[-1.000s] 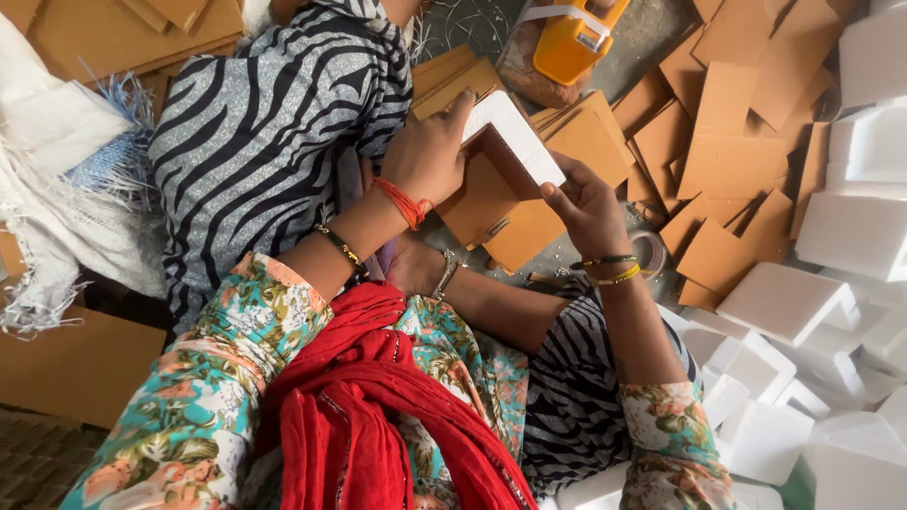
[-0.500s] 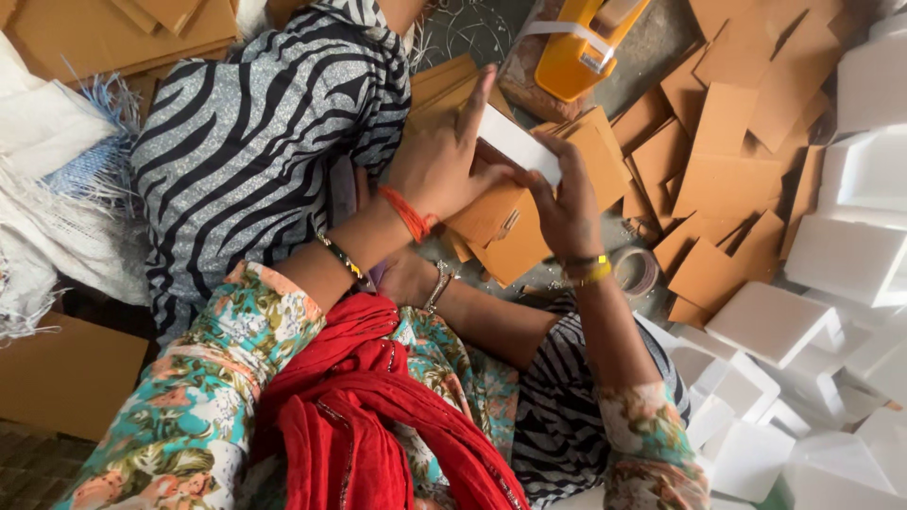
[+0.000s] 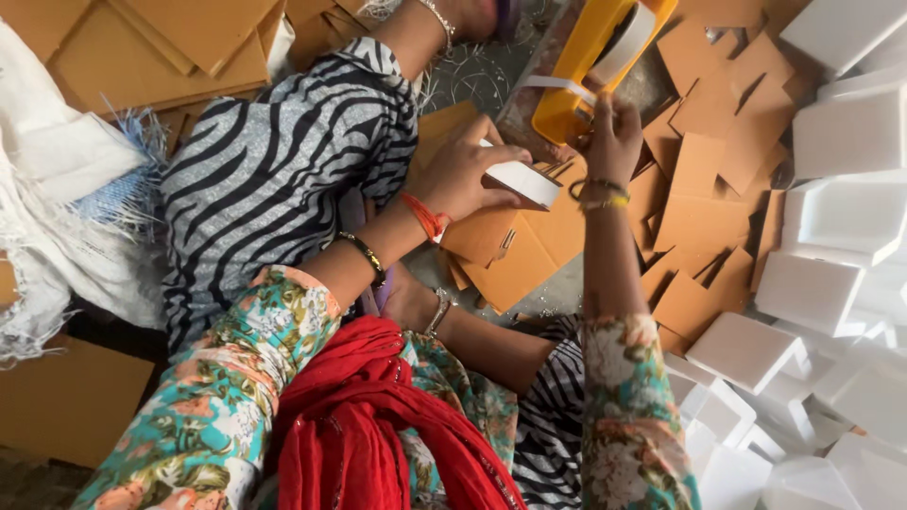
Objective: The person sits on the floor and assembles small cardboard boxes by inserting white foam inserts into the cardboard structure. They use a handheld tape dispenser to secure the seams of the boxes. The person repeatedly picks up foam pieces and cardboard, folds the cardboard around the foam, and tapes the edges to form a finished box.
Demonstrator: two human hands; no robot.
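Note:
My left hand (image 3: 468,170) grips a small white box (image 3: 525,181) and holds it level above a pile of brown cardboard pieces (image 3: 515,260). My right hand (image 3: 614,140) has reached up to a yellow tape dispenser (image 3: 578,71), and its fingers pinch the loose white tape end (image 3: 557,87) at the dispenser's mouth. Both my sleeves are floral, and a red scarf (image 3: 378,425) lies over my chest.
Someone in zebra-striped cloth (image 3: 274,179) lies across my lap, one braceleted arm (image 3: 453,326) under mine. Another person's arm (image 3: 416,28) shows at the top. Several white boxes (image 3: 831,227) are stacked at the right, and flat brown cardboard sheets (image 3: 189,38) lie at the upper left.
My right hand has let go of the white box and moved up to the tape dispenser. My left hand now holds the box alone, turned flatter.

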